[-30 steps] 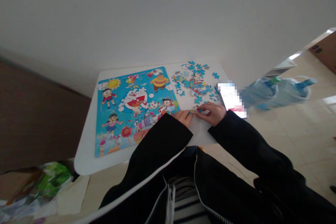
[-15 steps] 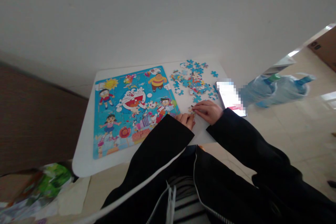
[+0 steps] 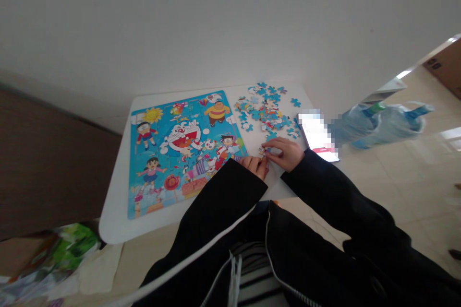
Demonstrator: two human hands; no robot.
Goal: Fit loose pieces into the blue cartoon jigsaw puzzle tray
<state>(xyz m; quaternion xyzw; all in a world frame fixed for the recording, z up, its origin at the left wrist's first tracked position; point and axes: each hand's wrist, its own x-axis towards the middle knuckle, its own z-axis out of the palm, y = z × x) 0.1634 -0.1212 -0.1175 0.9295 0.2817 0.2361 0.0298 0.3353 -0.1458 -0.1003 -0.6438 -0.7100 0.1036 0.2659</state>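
Between my hands, at the near part of the white table [image 3: 115, 211], are joined jigsaw pieces [image 3: 261, 151], mostly hidden by fingers. My left hand [image 3: 256, 166] is closed with its fingertips on the near side of these pieces. From the right, my right hand [image 3: 286, 152] holds them in a pinch of thumb and forefinger. To the left lies a cartoon puzzle board [image 3: 169, 158] with a blue background. Loose jigsaw pieces [image 3: 268, 112] are heaped just beyond my hands, many of them blue.
A phone [image 3: 317, 136] with a lit screen lies at the table's right edge. Large water bottles [image 3: 399, 122] stand on the floor to the right. A wall rises behind the table, and a green bag [image 3: 74, 247] sits on the floor at left.
My right thumb and forefinger have spread a little around the joined pieces. My left hand stays nearly where it was, and the board and loose pieces have not moved.
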